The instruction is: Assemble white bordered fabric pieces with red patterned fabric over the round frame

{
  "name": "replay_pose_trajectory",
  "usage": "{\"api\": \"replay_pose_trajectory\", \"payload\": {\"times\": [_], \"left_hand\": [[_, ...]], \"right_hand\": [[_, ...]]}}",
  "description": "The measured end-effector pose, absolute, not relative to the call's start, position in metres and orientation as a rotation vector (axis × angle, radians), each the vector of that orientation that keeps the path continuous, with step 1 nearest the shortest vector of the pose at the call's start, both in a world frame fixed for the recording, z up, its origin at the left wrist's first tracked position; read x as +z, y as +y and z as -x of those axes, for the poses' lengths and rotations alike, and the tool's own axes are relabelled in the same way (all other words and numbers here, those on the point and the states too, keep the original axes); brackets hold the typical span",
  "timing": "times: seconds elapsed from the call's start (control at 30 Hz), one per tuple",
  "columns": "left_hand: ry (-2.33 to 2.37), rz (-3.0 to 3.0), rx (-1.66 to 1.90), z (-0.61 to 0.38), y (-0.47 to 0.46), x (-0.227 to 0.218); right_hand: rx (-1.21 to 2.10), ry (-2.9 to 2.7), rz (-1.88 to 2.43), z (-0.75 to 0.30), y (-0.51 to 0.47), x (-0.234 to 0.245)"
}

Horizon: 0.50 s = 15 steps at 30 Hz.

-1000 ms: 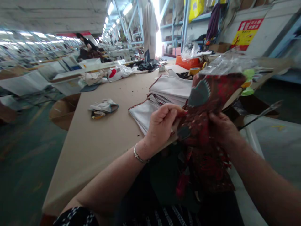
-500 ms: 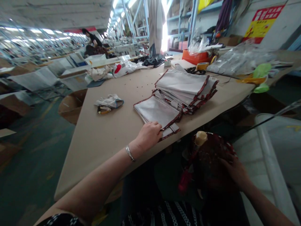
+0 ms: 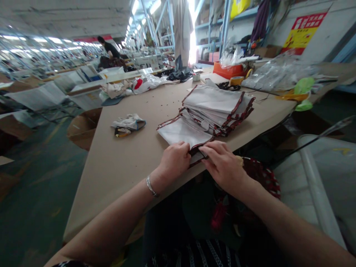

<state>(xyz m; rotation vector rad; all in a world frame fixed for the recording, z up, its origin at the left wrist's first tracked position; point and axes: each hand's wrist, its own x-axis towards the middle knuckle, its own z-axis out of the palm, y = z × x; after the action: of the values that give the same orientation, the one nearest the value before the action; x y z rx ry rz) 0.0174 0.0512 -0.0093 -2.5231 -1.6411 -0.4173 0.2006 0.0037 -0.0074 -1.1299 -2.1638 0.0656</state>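
Observation:
A white fabric piece with dark red patterned edging (image 3: 182, 130) lies on the near part of the table. My left hand (image 3: 175, 158) is closed on its near edge, fingers curled over the binding. At the same edge, a little to the right, my right hand (image 3: 222, 163) pinches the dark red binding between thumb and fingers. Just behind sits a pile of similar white pieces with red edging (image 3: 213, 99), slightly fanned. Below the table edge, partly hidden by my right arm, is a dark red patterned bundle (image 3: 261, 172).
The brown-covered table (image 3: 125, 155) holds a pair of work gloves (image 3: 128, 124) at left. Toward the back are an orange box (image 3: 229, 70), a yellow tape roll (image 3: 237, 81) and clear plastic bags (image 3: 280, 72). A cardboard box (image 3: 83, 128) stands beyond the left edge; a white bin (image 3: 328, 178) is at right.
My right hand has come up from the dark red bundle below the table to the fabric's near edge. The edge is now lifted slightly; my left hand stays there.

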Motion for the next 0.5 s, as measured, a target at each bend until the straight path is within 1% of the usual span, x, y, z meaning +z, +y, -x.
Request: {"api": "replay_pose_trajectory", "payload": {"times": [0.07, 0.17, 0.33, 0.43, 0.5], "left_hand": [[-1.574, 2.523, -0.45, -0.014, 0.041, -0.004], [-1.501, 2.527, -0.447, -0.007, 0.026, -0.002], [-1.525, 2.518, -0.504, 0.009, 0.004, -0.004], [-1.612, 2.499, -0.634, 0.019, -0.003, -0.009], [-1.749, 2.48, -0.762, 0.024, -0.003, -0.016]], "right_hand": [[-0.057, -2.288, 1.185, -0.178, 0.029, -0.003], [-0.087, -2.438, 1.297, -0.159, 0.051, -0.006], [-0.174, -2.483, 1.467, -0.168, 0.057, -0.013], [-0.026, -2.271, 1.664, -0.183, 0.053, -0.01], [0.09, -2.142, 1.612, -0.19, 0.045, -0.007]]}}
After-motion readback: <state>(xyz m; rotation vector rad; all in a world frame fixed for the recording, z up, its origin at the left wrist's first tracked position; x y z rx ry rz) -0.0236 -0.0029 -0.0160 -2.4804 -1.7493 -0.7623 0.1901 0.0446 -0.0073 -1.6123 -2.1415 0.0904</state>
